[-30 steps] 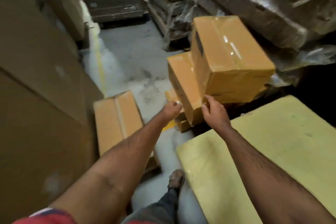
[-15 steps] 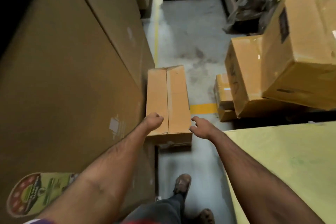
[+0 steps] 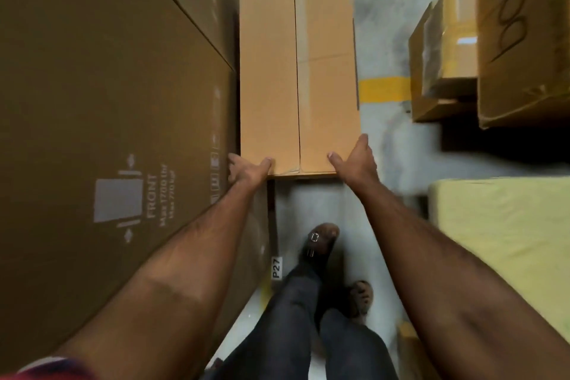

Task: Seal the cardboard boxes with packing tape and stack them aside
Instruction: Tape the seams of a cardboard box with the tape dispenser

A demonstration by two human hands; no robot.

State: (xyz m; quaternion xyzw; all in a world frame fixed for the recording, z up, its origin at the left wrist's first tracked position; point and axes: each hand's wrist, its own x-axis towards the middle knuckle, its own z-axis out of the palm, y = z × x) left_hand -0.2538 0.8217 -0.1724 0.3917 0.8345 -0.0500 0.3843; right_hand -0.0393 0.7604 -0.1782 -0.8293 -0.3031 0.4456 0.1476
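A long light-brown cardboard box (image 3: 297,71) lies on the floor straight ahead, its two top flaps meeting in an untaped centre seam. My left hand (image 3: 248,169) grips its near left corner, thumb on top and fingers down the side. At the near right corner my right hand (image 3: 357,159) holds the box, thumb on the top face and fingers along the right edge. Taped brown boxes (image 3: 444,55) are stacked at the right. No tape roll is in view.
A very large dark carton (image 3: 108,108) printed "FRONT" walls off the left side, tight against the box. A yellow foam slab (image 3: 505,241) lies at the right. My legs and sandalled feet (image 3: 320,244) stand on the grey floor, which has a yellow line (image 3: 384,90).
I turned away from the stacked taped boxes toward the long floor box and stepped closer. Both hands, free a moment ago, now grasp its near corners.
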